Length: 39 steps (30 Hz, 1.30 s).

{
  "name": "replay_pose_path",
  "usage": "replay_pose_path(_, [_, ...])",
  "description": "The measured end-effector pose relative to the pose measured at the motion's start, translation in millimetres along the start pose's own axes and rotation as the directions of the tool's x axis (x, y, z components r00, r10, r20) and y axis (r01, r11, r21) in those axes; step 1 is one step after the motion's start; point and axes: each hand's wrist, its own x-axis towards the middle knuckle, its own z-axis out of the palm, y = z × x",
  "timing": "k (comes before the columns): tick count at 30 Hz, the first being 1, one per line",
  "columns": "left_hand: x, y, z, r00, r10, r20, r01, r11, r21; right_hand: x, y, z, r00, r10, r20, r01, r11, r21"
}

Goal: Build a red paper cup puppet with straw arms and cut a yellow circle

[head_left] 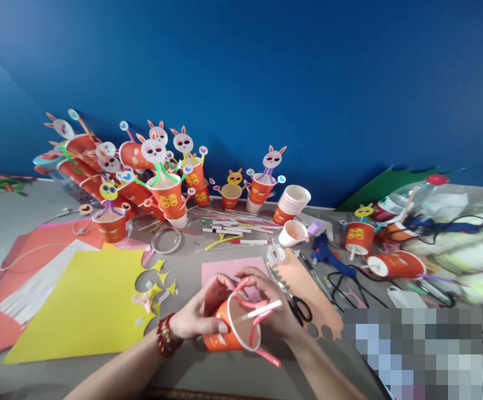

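My left hand (199,314) grips an orange paper cup (228,330) lying on its side, mouth toward me and the right. A red bead bracelet (165,336) sits on that wrist. My right hand (272,300) is at the cup's rim, fingers pinching pink straws (258,325) and a white straw (262,310) that cross the cup's mouth. Both hands are low at the table's near edge, over a pink paper sheet (224,270).
A yellow sheet (83,303) with cut-outs lies left, orange paper (28,250) beyond it. Finished bunny cups (166,194) crowd the back. A cup stack (293,203), a blue glue gun (324,251), scissors (295,303), loose straws (233,228) and tape rolls lie around.
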Motion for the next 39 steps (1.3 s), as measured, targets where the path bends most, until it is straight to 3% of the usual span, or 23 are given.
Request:
replay_pose_path(11, [-5, -8, -1.2, 0.999, 0.026, 0.037, -0.028, 0.997, 0.078, -5, 1, 1, 0.998, -0.059, 0.025, 0.057, 0.995, 0.081])
replay_pose_path(18, [-9, -17, -4.7, 0.992, 0.104, 0.066, -0.117, 0.964, 0.240, -5, 1, -5, 0.986, -0.157, 0.049, 0.154, 0.987, 0.055])
replay_pose_path(25, [-11, -18, -6.7, 0.992, 0.107, 0.069, -0.123, 0.947, 0.296, -1, -10, -8, 0.988, -0.140, 0.065, 0.138, 0.990, 0.028])
replay_pose_path(39, [-11, -15, -6.8, 0.990, 0.113, 0.084, -0.135, 0.927, 0.349, -3, -3, -5, 0.986, -0.159, 0.053, 0.158, 0.987, 0.017])
